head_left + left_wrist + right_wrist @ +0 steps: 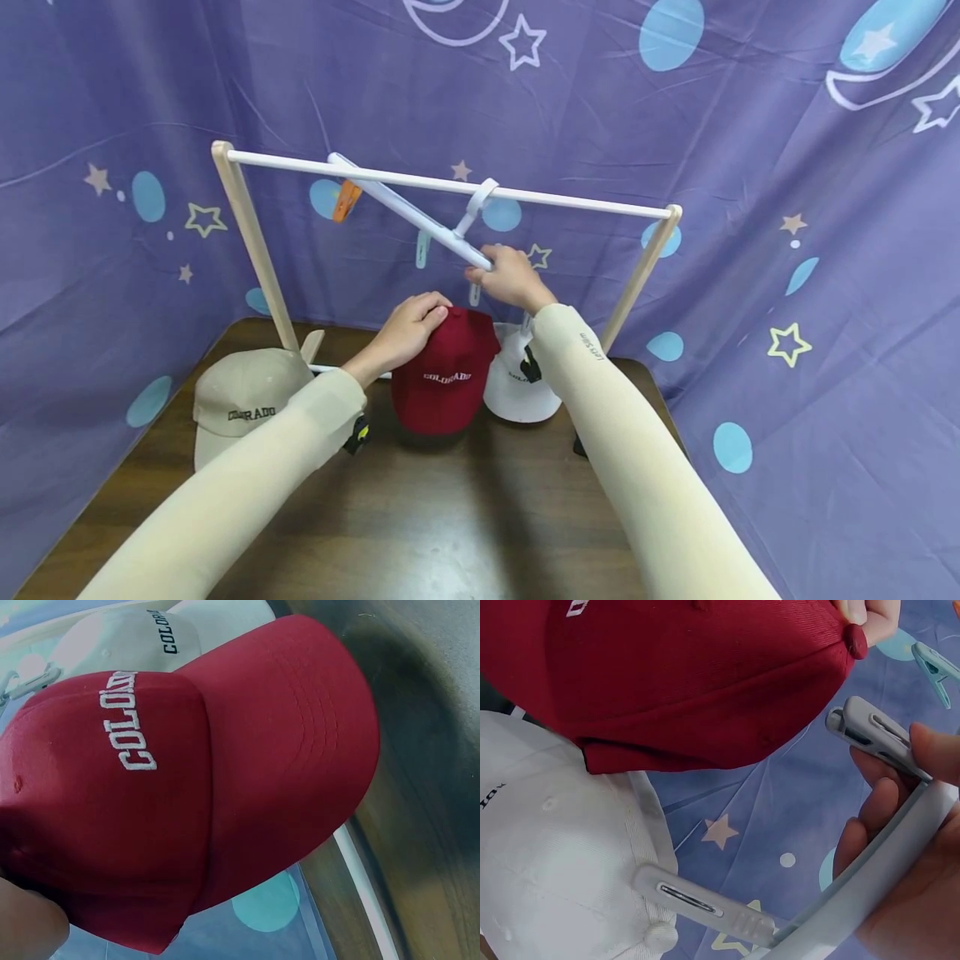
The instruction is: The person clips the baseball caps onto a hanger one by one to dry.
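A red cap [442,367] lettered "COLORADO" hangs from my left hand [411,333], which holds it at the crown with the brim pointing down. My right hand [513,275] grips the near end of a pale clip hanger [405,208] hooked on the rack's rail. In the right wrist view, my right thumb and fingers are on a grey clip [877,735], just apart from the red cap. Another grey clip [705,904] on the hanger meets the crown of a white cap [562,847]. My right forearm partly covers the white cap in the head view.
A beige cap [255,375] lies on the table [420,517] at the left. The rack's white rail [570,200] spans two wooden posts. An orange clip [347,202] and a light blue clip [422,250] hang from the hanger. A patterned purple curtain [750,167] stands behind.
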Motion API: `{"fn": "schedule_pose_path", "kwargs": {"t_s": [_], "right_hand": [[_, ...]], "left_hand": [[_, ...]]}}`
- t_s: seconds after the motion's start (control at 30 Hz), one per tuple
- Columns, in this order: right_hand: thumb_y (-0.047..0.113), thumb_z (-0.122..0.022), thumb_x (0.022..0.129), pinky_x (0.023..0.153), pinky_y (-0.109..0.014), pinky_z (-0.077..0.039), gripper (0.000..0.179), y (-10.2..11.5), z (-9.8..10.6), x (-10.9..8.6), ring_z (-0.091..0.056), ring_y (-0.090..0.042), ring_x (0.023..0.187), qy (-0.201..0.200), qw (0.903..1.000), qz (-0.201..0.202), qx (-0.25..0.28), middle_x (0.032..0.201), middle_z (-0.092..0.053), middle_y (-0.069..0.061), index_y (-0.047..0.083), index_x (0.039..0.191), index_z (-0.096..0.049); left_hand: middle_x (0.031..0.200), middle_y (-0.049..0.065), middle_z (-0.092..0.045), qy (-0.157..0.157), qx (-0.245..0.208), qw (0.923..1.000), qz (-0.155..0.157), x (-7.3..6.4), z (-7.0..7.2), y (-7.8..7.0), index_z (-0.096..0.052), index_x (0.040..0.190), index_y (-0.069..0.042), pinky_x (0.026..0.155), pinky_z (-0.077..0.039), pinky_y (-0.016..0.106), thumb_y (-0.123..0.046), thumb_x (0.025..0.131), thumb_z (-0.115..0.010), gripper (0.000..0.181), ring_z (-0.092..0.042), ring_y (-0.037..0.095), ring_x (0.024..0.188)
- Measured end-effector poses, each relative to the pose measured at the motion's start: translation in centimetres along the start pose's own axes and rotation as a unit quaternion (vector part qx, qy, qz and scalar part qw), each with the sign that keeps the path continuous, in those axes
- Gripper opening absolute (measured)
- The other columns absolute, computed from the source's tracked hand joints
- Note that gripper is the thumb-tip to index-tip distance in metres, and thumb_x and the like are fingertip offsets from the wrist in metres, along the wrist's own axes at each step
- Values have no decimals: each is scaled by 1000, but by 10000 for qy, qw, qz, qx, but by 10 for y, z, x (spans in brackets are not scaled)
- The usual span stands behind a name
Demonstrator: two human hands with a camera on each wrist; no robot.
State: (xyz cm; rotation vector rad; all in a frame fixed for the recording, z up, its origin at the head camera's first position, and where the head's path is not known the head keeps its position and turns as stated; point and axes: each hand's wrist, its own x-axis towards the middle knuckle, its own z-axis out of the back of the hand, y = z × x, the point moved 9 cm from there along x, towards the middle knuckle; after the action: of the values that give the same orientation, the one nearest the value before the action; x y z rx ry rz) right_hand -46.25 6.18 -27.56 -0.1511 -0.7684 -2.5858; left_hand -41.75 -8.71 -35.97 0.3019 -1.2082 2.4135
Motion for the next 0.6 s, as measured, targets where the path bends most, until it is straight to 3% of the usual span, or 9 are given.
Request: {"fn": "schedule_pose_path", "kwargs": {"t_s": [0.6], "right_hand": [[30, -69, 102, 82, -42, -47, 22, -3, 3, -3, -55, -28, 86, 41, 9999, -41, -89, 95, -61, -11, 10, 95, -63]], "left_hand": [[131, 8, -67, 60, -28, 9997, 234, 10, -7, -2, -70, 125, -15, 108, -39, 54, -23, 113, -50, 25, -54, 32, 124]]}}
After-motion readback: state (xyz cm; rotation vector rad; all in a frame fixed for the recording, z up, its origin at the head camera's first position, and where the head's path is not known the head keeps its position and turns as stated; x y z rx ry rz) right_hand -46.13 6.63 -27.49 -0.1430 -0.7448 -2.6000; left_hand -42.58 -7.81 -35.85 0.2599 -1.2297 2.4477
